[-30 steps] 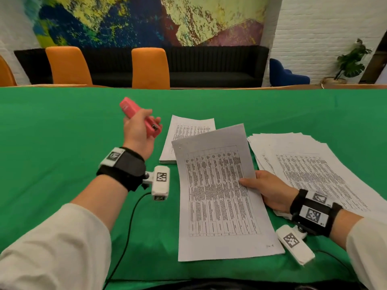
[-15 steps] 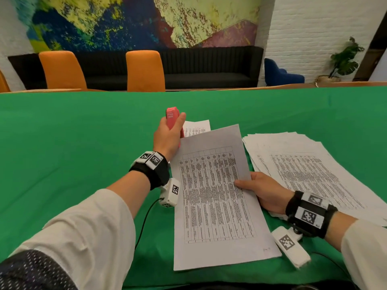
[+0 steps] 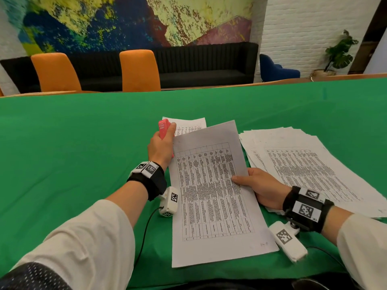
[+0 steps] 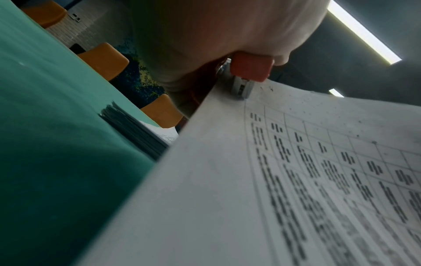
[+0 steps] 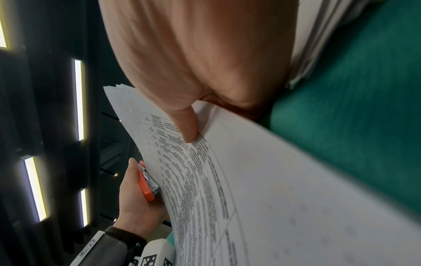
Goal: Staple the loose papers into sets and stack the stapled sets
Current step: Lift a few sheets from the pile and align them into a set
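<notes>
Our left hand [image 3: 160,150] grips the red stapler [image 3: 163,126] at the paper set's [image 3: 211,185] top-left corner, while our right hand [image 3: 262,186] pinches its right edge. Loose papers [image 3: 314,164] lie right on the green desk [image 3: 83,143]; a stapled stack [image 3: 188,124] sits behind, partly hidden.

Beyond your green table [image 3: 62,143] — two orange chairs [image 3: 139,70], a black sofa [image 3: 199,63], a potted plant [image 3: 337,53].

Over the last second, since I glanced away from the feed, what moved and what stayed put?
The left hand, gripping the red stapler, swung in from the left and set the stapler's mouth on the top left corner of the held sheets. The right hand kept pinching their right edge. The loose pile and the far stack did not shift.
</notes>
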{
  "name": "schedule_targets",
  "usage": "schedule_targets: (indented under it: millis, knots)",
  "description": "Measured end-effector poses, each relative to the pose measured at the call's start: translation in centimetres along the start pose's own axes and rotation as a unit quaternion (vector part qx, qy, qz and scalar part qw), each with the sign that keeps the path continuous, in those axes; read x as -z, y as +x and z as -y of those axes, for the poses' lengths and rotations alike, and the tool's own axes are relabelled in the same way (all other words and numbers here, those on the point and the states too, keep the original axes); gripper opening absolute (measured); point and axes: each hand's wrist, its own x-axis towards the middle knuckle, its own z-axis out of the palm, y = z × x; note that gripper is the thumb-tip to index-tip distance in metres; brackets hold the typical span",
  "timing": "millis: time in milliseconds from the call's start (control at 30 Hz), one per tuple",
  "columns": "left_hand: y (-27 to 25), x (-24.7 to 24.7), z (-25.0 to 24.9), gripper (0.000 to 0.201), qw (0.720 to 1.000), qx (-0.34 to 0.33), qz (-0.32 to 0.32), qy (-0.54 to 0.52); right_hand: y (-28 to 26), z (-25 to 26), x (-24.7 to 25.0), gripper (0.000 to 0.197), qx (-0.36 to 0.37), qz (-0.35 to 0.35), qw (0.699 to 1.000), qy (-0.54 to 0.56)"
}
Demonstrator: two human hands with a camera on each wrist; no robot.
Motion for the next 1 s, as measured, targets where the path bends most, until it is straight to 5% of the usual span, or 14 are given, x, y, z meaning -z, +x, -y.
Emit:
schedule_targets:
  millis: [567, 800, 933, 1000]
  knots:
    - [-0.3, 0.0, -0.1, 0.058, 0.998, 0.016, -0.043, -0.044, -0.1, 0.0, 0.0, 0.030, -0.002, 0.007, 1.000, 0.004]
    - [-0.1, 1.7, -2.1, 0.044, 0.993, 0.071, 0.067, -0.071, -0.2, 0.0, 0.1, 0.029, 0.003, 0.000, 1.000, 0.007]
    - [-0.2, 5.5, -3.0, 0.036, 0.986, 0.071, 0.104, 0.113, -0.2, -0.1, 0.5, 0.031, 0.000, -0.014, 1.000, 0.016]
    - [-0.9, 7.3, -2.6, 0.024, 0.950, 0.049, 0.148, 0.272, -0.2, 0.0, 0.7, 0.032, 0.000, -0.024, 0.999, 0.035]
